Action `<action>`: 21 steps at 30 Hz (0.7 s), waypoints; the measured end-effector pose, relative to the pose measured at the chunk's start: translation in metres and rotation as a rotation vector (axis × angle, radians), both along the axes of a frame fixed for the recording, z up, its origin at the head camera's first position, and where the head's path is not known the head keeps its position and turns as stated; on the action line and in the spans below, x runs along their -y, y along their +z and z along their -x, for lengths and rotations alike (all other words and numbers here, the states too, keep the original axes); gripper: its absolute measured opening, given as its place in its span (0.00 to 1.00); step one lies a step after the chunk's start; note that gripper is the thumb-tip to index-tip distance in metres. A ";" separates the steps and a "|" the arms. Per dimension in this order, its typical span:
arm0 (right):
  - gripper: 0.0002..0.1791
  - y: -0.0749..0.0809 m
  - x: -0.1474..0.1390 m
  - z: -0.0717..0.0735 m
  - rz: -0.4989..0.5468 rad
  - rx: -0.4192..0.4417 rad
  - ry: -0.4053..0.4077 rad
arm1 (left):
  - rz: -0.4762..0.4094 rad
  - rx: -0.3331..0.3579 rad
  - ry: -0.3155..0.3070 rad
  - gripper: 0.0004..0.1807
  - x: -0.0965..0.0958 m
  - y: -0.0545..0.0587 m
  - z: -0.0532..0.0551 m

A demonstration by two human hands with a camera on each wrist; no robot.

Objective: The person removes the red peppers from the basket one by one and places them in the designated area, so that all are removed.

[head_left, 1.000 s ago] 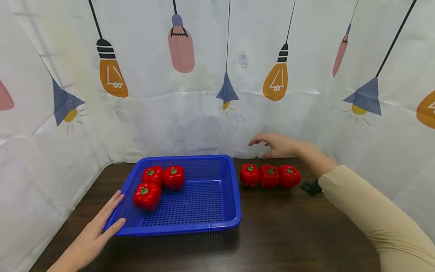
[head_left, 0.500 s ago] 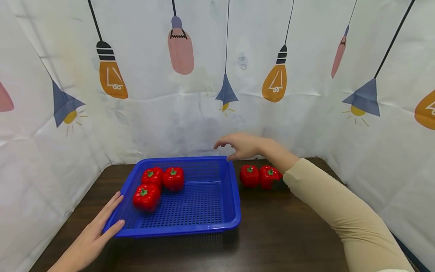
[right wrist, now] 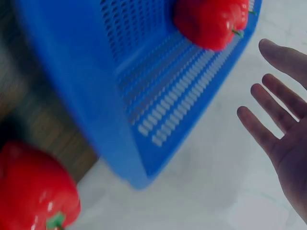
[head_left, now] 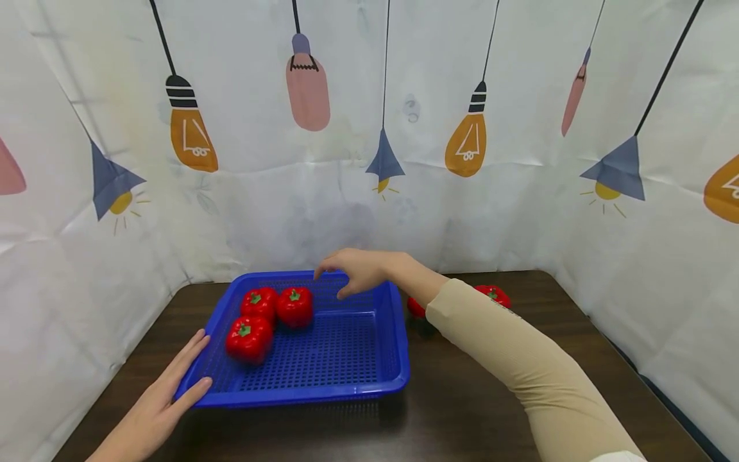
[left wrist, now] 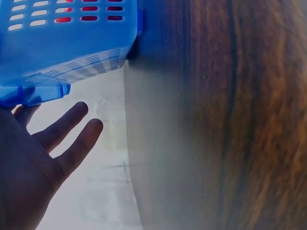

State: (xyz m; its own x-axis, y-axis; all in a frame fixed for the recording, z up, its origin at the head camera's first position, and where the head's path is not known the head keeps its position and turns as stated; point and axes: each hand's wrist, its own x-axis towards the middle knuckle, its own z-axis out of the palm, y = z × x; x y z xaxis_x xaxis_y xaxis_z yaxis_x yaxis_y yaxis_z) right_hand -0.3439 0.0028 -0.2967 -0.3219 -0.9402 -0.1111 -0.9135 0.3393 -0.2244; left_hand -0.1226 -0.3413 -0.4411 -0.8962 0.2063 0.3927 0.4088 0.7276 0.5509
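A blue plastic basket (head_left: 387, 340) holds three red bell peppers (head_left: 249, 337) grouped at its left side. My left hand (head_left: 156, 404) rests on the basket's left rim with fingers straight; in the left wrist view the same hand (left wrist: 43, 153) shows spread fingers beside the basket wall (left wrist: 72, 45). Over the basket's back part hovers my right hand (head_left: 360, 269), fingers loosely bent around nothing, just right of the pepper (head_left: 296, 306) at the back. The right wrist view shows this hand (right wrist: 288, 124) with nothing in it, apart from the peppers (right wrist: 206, 24).
Right of the basket, other red bell peppers (head_left: 493, 294) stand on the dark wooden table (head_left: 462, 410), partly covered by my right sleeve (head_left: 496, 346). A white curtain (head_left: 346, 212) printed with lamps encloses the table's back and sides.
From above the peppers outside, my right hand has swept left and lowered over the basket. Its sleeve now covers part of that row. The left hand and the basket stay put.
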 end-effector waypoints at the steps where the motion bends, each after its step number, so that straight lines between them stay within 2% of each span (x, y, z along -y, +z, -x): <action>1: 0.29 -0.003 0.005 -0.001 -0.006 -0.003 0.009 | -0.002 -0.003 -0.001 0.38 0.000 -0.001 0.000; 12: 0.31 -0.024 0.044 -0.011 -0.022 0.015 0.036 | -0.003 0.007 0.011 0.38 0.002 0.000 -0.001; 21: 0.33 -0.039 0.057 -0.014 -0.026 0.059 -0.003 | -0.010 -0.003 0.006 0.38 0.000 -0.001 -0.002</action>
